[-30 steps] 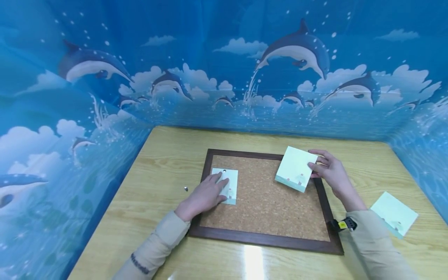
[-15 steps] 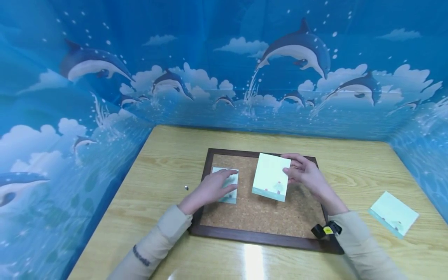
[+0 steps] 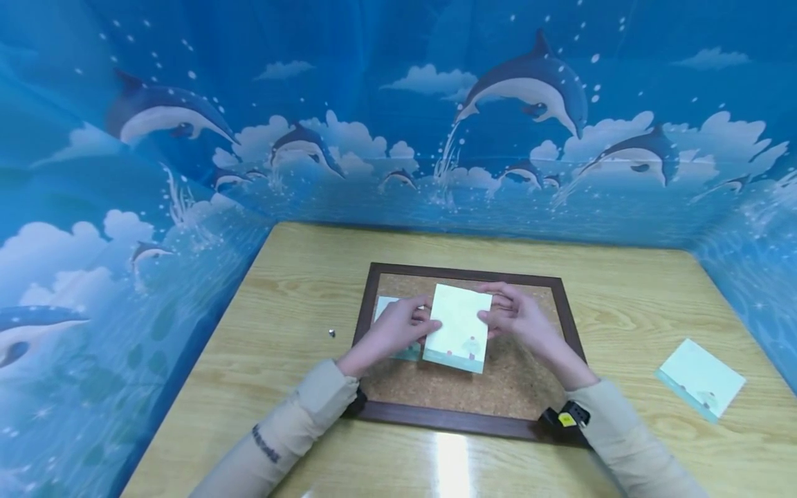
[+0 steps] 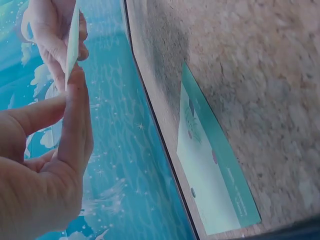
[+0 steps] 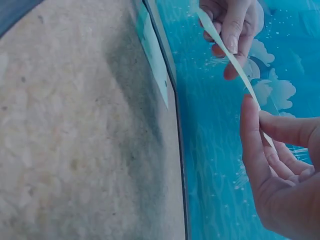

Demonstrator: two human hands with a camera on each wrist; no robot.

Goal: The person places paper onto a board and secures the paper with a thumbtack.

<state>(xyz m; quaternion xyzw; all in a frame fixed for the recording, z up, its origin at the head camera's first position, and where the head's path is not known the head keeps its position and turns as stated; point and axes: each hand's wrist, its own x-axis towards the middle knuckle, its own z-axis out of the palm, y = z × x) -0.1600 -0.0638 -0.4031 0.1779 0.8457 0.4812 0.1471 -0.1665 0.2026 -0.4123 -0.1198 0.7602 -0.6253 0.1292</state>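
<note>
Both hands hold one pale green sheet of note paper (image 3: 457, 325) up over the framed corkboard (image 3: 429, 391). My left hand (image 3: 398, 325) pinches its left edge, thumb in front. On the opposite edge, my right hand (image 3: 526, 325) pinches it between thumb and fingers. Seen edge-on in the right wrist view, the held sheet (image 5: 235, 65) looks thin and slightly bent. A matching note (image 4: 207, 170) lies on the cork at the board's left, with a small pin (image 4: 193, 192) near its top edge. From the head, my left hand partly covers that note.
A small metallic push pin (image 3: 331, 333) lies on the wooden table (image 3: 292, 277), left of the board. Another pale green note (image 3: 700, 380) rests on the table at the right. A blue dolphin-print backdrop (image 3: 386, 194) stands behind and at the sides.
My right hand has brought the sheet leftward from the board's upper right corner. My left hand has lifted off the pinned note, moved right and taken the sheet's left edge.
</note>
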